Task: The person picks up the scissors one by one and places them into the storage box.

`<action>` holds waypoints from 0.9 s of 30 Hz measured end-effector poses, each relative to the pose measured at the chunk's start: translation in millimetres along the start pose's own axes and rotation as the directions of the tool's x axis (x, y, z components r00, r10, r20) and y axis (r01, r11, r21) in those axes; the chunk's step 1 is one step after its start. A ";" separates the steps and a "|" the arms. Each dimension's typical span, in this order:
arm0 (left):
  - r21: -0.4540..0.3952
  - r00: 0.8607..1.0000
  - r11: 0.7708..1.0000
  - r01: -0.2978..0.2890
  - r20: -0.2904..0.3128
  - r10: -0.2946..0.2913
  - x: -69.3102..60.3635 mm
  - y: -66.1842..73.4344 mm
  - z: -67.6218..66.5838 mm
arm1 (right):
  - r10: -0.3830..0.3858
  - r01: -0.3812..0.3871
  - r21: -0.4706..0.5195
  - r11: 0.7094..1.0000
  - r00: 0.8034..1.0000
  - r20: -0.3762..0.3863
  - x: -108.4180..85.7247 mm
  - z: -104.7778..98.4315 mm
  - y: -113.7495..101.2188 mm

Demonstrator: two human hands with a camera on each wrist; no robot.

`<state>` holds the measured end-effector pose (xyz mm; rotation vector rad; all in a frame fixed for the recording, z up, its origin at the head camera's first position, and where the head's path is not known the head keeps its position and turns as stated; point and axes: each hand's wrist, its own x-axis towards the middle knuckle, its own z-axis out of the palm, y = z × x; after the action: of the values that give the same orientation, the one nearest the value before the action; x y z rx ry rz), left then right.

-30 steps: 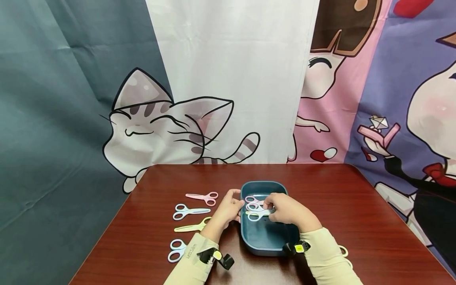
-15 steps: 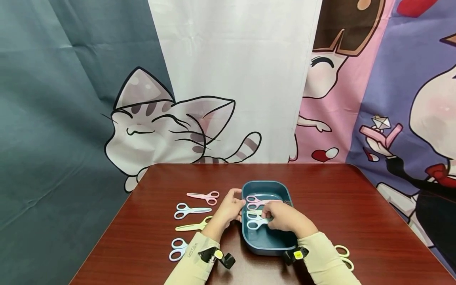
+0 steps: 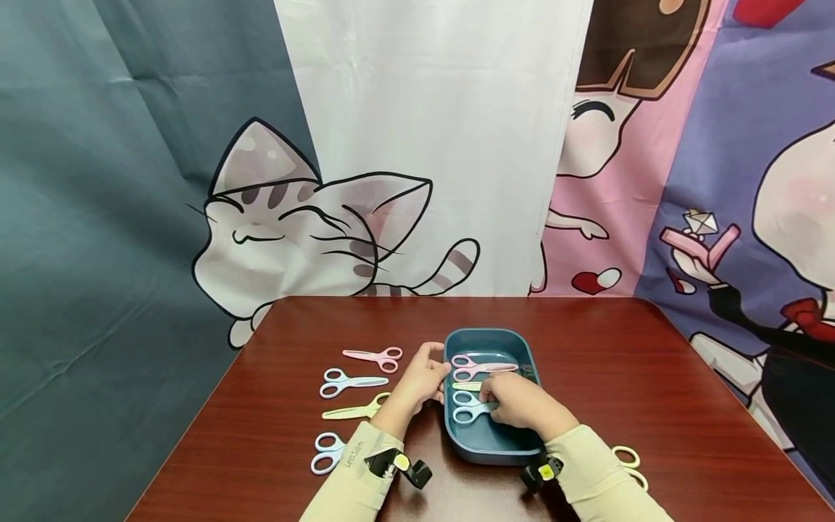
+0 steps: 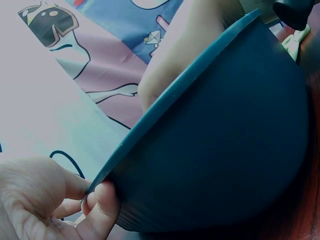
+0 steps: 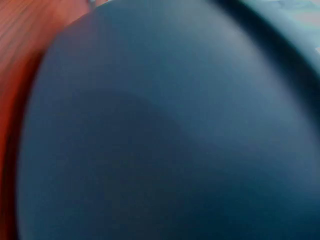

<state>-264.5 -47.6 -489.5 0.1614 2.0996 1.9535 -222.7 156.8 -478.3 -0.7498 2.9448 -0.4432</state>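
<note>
At the left edge of the blue tray [image 3: 492, 458], left hand [image 3: 421, 377] pinches the rim between thumb and fingers. Inside, right hand [image 3: 522, 402] grips light-blue scissors [image 3: 480, 408] at the blades, handles toward that edge. Pink scissors [image 3: 484, 368] lie beyond, nearer the far edge.

The head view looked forward and down across the worktop [image 3: 248, 464] to the printed backdrop [image 3: 430, 87]. The tilted left wrist view faced the tray [image 4: 215, 135] from close beside its outer wall; both shared tray and backdrop. The right wrist view sat so near that what was probably the tray's side nearly filled it.
</note>
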 end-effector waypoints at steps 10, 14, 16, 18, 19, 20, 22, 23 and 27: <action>0.007 1.000 1.000 -0.004 0.000 0.004 1.1 -1.1 -0.1 | -0.016 0.015 -0.028 1.000 0.999 -0.050 -0.3 3.0 -0.9; 0.009 1.000 1.000 0.002 -0.003 -0.002 1.1 -0.5 0.5 | -0.029 0.026 -0.043 0.999 0.997 -0.066 -0.2 3.0 -0.9; 0.012 1.000 1.000 0.006 -0.004 -0.006 1.1 0.1 0.7 | -0.033 0.030 -0.047 0.998 0.997 -0.072 -0.3 2.3 -1.2; 0.013 1.000 1.000 0.009 -0.006 -0.009 1.2 0.9 0.7 | -0.044 0.039 -0.055 0.998 0.995 -0.086 -0.6 0.9 -1.3; 0.014 1.000 1.000 0.010 -0.008 -0.010 1.1 1.3 0.7 | -0.053 0.047 -0.060 0.997 0.994 -0.096 -0.9 0.3 -1.2; 0.014 1.000 1.000 0.011 -0.009 -0.011 1.0 1.7 0.6 | -0.055 0.048 -0.070 0.996 0.993 -0.106 -1.0 -0.6 -1.0; 0.012 1.000 1.000 0.010 -0.010 -0.010 1.0 1.6 0.5 | -0.056 0.046 -0.077 0.996 0.990 -0.132 -2.2 -3.2 -0.2; 0.012 1.000 1.000 0.010 -0.010 -0.010 1.0 1.3 0.3 | -0.066 0.056 -0.071 0.996 0.987 -0.149 -3.5 -5.5 1.2; 0.009 1.000 1.000 0.009 -0.009 -0.009 1.0 -0.6 0.3 | -0.078 0.088 0.037 0.995 0.971 -0.226 -17.1 -24.9 7.8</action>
<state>-265.4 -47.1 -490.2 0.1455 2.1117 1.9431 -214.7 177.9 -456.8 -0.8747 3.1046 -0.6412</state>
